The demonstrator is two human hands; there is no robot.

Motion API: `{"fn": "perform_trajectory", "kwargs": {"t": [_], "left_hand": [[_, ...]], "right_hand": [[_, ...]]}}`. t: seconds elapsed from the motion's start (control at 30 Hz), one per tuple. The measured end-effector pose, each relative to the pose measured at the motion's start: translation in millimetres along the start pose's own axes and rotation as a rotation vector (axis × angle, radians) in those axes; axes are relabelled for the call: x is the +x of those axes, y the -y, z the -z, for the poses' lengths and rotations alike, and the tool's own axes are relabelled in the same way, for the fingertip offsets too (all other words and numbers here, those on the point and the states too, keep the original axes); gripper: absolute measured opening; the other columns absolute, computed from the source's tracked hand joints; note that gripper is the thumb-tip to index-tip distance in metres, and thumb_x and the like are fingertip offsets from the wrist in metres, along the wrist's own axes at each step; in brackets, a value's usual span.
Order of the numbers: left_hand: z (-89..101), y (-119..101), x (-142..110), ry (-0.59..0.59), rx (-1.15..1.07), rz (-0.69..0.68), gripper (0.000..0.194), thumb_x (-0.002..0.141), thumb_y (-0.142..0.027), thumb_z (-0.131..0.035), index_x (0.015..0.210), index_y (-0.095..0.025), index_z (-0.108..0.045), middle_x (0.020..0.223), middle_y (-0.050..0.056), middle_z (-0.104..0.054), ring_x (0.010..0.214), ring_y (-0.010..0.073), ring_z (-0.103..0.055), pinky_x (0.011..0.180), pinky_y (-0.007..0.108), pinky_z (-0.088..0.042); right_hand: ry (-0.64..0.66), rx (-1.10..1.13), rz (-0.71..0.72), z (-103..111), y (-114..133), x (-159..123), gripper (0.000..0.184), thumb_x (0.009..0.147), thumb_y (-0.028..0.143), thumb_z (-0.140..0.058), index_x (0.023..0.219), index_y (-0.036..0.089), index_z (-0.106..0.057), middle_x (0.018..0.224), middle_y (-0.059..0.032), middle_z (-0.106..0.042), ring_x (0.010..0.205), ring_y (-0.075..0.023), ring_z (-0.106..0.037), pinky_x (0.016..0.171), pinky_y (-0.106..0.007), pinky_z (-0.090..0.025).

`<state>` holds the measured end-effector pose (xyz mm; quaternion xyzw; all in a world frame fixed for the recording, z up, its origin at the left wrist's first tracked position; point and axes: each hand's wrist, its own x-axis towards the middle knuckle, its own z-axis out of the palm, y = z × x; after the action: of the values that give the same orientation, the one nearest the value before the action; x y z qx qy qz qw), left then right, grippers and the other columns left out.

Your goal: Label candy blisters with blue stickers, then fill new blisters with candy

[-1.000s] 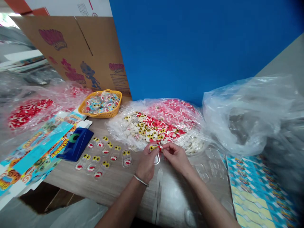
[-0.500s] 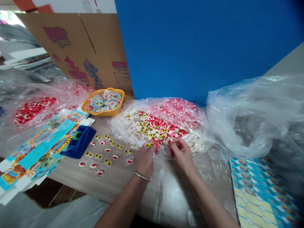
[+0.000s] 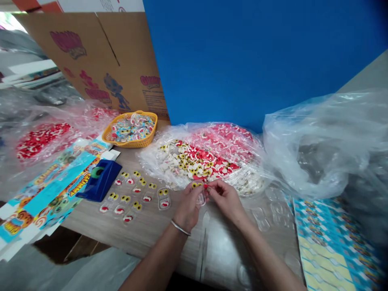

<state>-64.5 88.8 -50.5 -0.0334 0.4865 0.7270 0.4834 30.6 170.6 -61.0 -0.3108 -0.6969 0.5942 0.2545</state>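
Observation:
My left hand [image 3: 188, 204] holds a small clear plastic blister tray [image 3: 201, 199] with yellow eye candies [image 3: 195, 185] in its upper part. Against that tray, my right hand [image 3: 220, 196] pinches a small red candy piece [image 3: 206, 186] between thumb and fingers. Just beyond both hands lies an open clear bag [image 3: 172, 161] of red, white and yellow-eyed candies. To the left, several filled blister trays [image 3: 164, 199] rest in rows on the table, each with yellow eyes and most with a red-and-white mouth candy. Clear trays without candy [image 3: 262, 218] lie to the right.
An orange basket [image 3: 145, 142] of wrapped candies stands at back left. A blue tape dispenser [image 3: 101, 182] sits on printed card [image 3: 54, 178]. Blue-and-yellow printed sheets [image 3: 324, 258] and a big plastic bag [image 3: 303, 153] are at right. A cardboard box [image 3: 130, 48] and blue panel [image 3: 242, 60] rise behind.
My right hand has come away from the candy bag, moving left and nearer to my left hand, with the red piece now at the blister tray. My left hand still holds the tray.

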Motion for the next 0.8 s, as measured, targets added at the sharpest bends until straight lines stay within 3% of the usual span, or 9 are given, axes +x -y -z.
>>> {"fn": "perform_trajectory", "kwargs": {"t": [0.17,0.37,0.53,0.8], "left_hand": [[2.8,-0.2,-2.0,0.013,0.014,0.017,0.025,0.069,-0.022,-0.071,0.091,-0.019,-0.059,0.081,0.001,-0.066,0.064,0.0136,-0.062,0.06,0.025,-0.046],[-0.6,0.2,-3.9,0.127,-0.05,0.001,0.017,0.072,-0.025,-0.066,0.087,-0.017,-0.062,0.085,0.003,-0.067,0.079,0.0165,-0.064,0.065,0.025,-0.046],[-2.1,-1.9,-7.7,0.121,0.019,0.015,0.017,0.071,-0.025,-0.065,0.085,-0.015,-0.064,0.083,0.005,-0.069,0.079,0.0163,-0.065,0.066,0.023,-0.046],[6.3,-3.8,-12.7,0.065,0.044,0.033,0.02,0.074,-0.029,-0.063,0.091,-0.018,-0.061,0.09,0.006,-0.071,0.079,0.019,-0.068,0.069,0.028,-0.05]], "right_hand": [[-0.055,-0.215,0.162,3.8,5.5,-14.9,0.006,0.086,0.024,-0.059,0.086,0.02,-0.063,0.082,-0.0021,-0.065,0.068,-0.0141,-0.059,0.061,-0.024,-0.047],[0.032,-0.541,0.484,0.9,12.4,-33.6,0.013,0.092,0.016,-0.053,0.097,0.02,-0.064,0.099,-0.0074,-0.064,0.097,-0.0195,-0.06,0.084,-0.032,-0.049],[0.106,-0.849,0.614,1.0,11.7,-38.5,0.015,0.095,0.018,-0.052,0.098,0.019,-0.067,0.099,-0.0085,-0.067,0.093,-0.0211,-0.059,0.082,-0.034,-0.051],[0.15,-1.017,0.742,0.0,8.9,-55.8,0.022,0.095,0.02,-0.051,0.112,0.016,-0.065,0.106,-0.0117,-0.067,0.094,-0.0232,-0.059,0.081,-0.038,-0.051]]}}
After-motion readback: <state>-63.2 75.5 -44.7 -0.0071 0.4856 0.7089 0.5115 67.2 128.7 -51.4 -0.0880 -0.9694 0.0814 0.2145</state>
